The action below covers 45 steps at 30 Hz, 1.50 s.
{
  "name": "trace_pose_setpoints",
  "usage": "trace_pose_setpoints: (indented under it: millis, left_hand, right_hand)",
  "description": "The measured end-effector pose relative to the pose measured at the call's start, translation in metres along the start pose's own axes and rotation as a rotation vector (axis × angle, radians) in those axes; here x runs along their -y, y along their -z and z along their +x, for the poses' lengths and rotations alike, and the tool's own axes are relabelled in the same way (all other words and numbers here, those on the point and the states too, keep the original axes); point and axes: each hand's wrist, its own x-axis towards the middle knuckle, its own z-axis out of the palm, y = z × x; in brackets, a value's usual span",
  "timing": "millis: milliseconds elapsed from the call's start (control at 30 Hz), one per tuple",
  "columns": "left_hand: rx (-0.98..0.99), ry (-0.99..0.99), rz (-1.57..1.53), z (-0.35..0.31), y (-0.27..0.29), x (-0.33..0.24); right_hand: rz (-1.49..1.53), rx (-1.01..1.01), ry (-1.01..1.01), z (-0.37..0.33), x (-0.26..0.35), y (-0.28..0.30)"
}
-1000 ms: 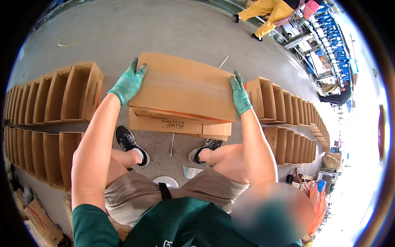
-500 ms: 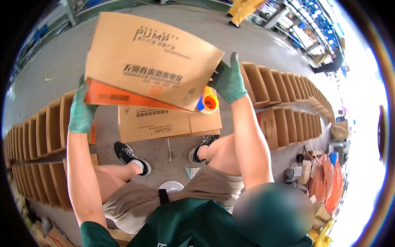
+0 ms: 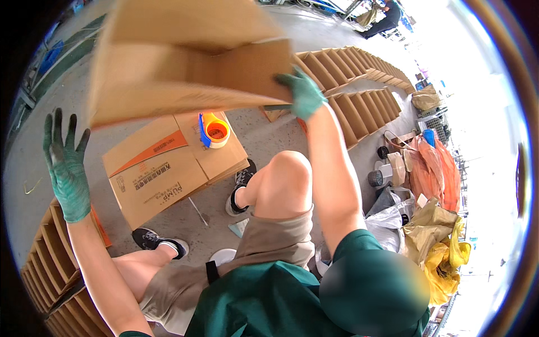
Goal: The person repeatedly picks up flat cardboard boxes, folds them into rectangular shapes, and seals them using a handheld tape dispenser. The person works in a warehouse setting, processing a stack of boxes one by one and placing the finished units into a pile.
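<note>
A brown cardboard box [image 3: 185, 62], unfolded into a tube with its inside showing, hangs tilted in front of me and is blurred by motion. My right hand [image 3: 306, 94], in a green glove, grips its right edge. To the left, my left hand [image 3: 69, 165] is raised with gloved fingers spread, apart from the box and holding nothing. Below lies a stack of flattened cardboard boxes [image 3: 154, 180] with an orange stripe and dark print. On that stack rests an orange and blue tape dispenser [image 3: 214, 130].
Rows of open cardboard boxes stand to the right [image 3: 359, 115] and to the left [image 3: 53, 241]. Farther right lie orange sacks [image 3: 435, 168] and yellow bags [image 3: 446, 261]. A person [image 3: 384, 19] is at the far upper right.
The flat box has opened into a tube and risen. My left hand has let go of it and spread its fingers. My right hand still holds on. The view has turned right.
</note>
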Motion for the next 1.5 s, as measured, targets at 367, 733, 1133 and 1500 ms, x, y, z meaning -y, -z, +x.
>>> trace_pose_setpoints:
  millis: [367,733,1133,1500]
  left_hand:
    - [-0.03,0.363,0.21,-0.028,0.038,0.036]
    - [0.089,0.64,0.204,-0.031,0.03,0.097]
    - [0.283,0.74,0.477,-0.036,0.001,0.119]
    - [0.296,0.919,0.555,-0.042,0.021,0.148]
  right_hand:
    - [0.144,-0.742,-0.384,-0.116,-0.214,0.272]
    - [-0.123,-1.11,-0.035,-0.066,-0.359,0.358]
    - [-1.582,-0.464,-0.465,0.048,-0.326,0.258]
    - [-1.794,-0.342,-0.765,0.093,-0.26,0.333]
